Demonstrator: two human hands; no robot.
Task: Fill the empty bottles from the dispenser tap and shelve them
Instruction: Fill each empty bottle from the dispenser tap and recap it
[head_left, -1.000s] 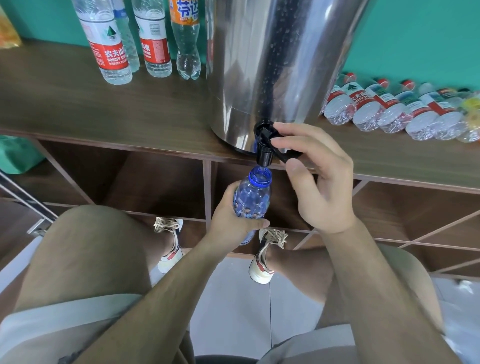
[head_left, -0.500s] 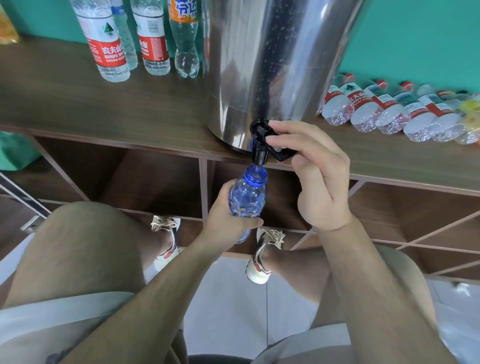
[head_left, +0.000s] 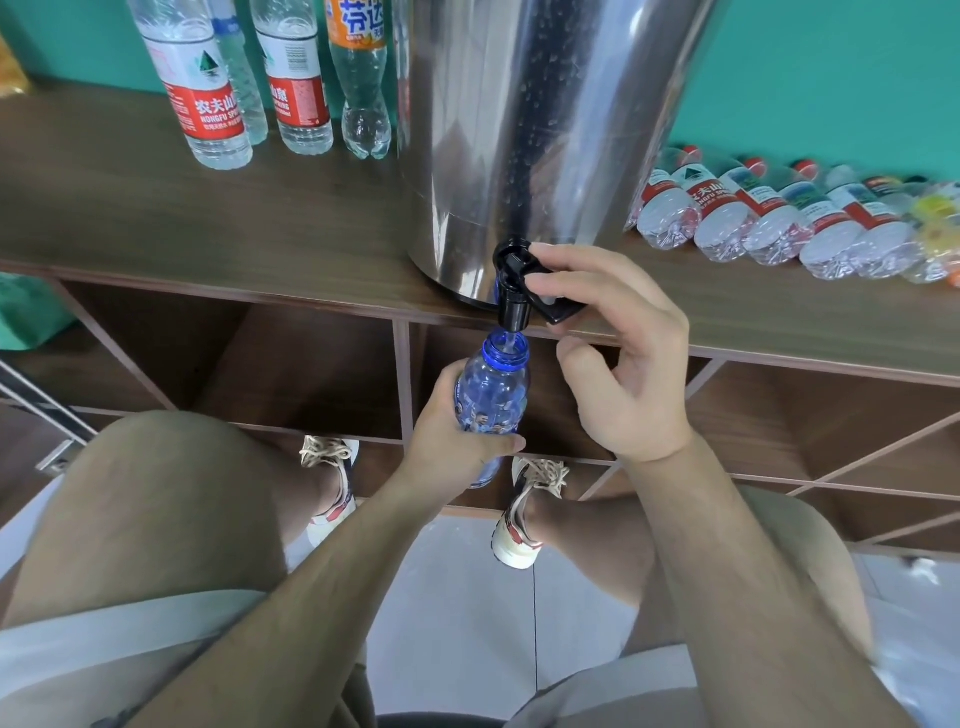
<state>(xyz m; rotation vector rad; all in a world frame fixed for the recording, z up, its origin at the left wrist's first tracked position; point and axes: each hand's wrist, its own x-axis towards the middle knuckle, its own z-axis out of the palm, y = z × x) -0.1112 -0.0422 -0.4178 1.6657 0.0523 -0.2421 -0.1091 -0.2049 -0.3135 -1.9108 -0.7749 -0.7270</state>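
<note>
Directly beneath the tap (head_left: 514, 299), at the front edge of the shelf top (head_left: 208, 218): holding a blue bottle (head_left: 492, 392) nearly upright, long axis running up and down with a slight lean, open mouth sitting just under the spout and apart from it. Catching what looks like a thin stream at the mouth; fill level not readable through the tinted wall. Wrapping the left hand (head_left: 449, 441) round the bottle's lower half from the left, thumb lying across the front. Curling the right hand (head_left: 618, 364) onto the black lever (head_left: 558, 310) from the right, first two fingers hooking over it, thumb tucking below it. Noting behind the tap a steel dispenser (head_left: 545, 130); left of it, upright bottles (head_left: 213, 104); right of it, a row of empty bottles (head_left: 769, 223) lying on their sides. Judging the coming move: releasing the lever first, then drawing the bottle straight down along its own axis to clear the spout, the upright bottles lying nearer the left hand.
</note>
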